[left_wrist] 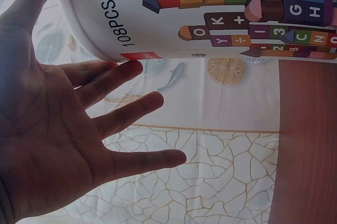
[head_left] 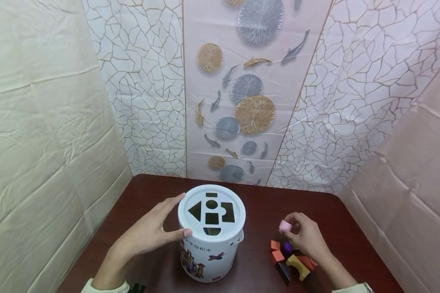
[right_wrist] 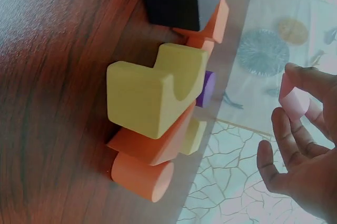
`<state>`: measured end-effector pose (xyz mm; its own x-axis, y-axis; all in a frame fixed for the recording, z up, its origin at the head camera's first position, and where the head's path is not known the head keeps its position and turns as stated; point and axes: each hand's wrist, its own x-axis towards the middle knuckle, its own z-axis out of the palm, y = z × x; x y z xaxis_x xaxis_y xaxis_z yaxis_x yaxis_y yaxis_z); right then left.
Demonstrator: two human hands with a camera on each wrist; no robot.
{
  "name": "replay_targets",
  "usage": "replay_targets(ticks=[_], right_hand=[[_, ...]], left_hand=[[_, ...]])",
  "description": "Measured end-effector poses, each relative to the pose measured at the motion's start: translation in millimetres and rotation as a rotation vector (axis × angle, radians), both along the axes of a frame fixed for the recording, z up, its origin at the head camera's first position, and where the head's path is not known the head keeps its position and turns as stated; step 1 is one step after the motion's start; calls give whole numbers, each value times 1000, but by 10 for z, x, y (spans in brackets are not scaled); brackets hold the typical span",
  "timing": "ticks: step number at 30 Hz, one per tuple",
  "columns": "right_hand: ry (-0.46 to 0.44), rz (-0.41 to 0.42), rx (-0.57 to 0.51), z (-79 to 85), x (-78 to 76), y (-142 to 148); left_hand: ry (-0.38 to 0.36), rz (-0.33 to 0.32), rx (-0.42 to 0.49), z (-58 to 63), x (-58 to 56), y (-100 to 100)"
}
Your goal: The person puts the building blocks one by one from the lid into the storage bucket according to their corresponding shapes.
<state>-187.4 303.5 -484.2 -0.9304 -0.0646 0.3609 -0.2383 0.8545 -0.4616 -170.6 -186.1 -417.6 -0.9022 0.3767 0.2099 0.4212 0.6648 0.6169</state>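
Note:
A white block bucket [head_left: 220,258] stands upright on the table, its lid [head_left: 185,211] cut with shaped holes. My left hand [head_left: 144,232] is spread at the bucket's left side, thumb and index fingertip at the lid's rim; in the left wrist view the other fingers fan out straight. Between thumb and fingertips my right hand [head_left: 308,236] pinches a small pink block [right_wrist: 295,103], raised off the table. Close below it lie a yellow arch block [right_wrist: 139,97], a purple block [head_left: 288,247], a dark block [right_wrist: 171,2] and several orange blocks [head_left: 277,256].
The dark red table [head_left: 256,219] carries the bucket and, to its right, the loose pile. Patterned cloth [head_left: 231,122] hangs behind the table, with plain cloth [head_left: 407,183] at the sides. An orange cylinder [right_wrist: 142,176] sits at the pile's edge.

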Motion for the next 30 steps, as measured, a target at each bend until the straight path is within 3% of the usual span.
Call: replay_targets(ticks=[11, 23, 30], right_hand=[[55, 48, -70, 119, 77, -66], [-36, 114, -239, 188, 156, -115], [37, 175, -275, 187, 169, -159]], left_hand=[[-3, -6, 8, -1, 5, -2], [-6, 5, -3, -2, 20, -3], [-18, 13, 0, -4, 31, -3]])
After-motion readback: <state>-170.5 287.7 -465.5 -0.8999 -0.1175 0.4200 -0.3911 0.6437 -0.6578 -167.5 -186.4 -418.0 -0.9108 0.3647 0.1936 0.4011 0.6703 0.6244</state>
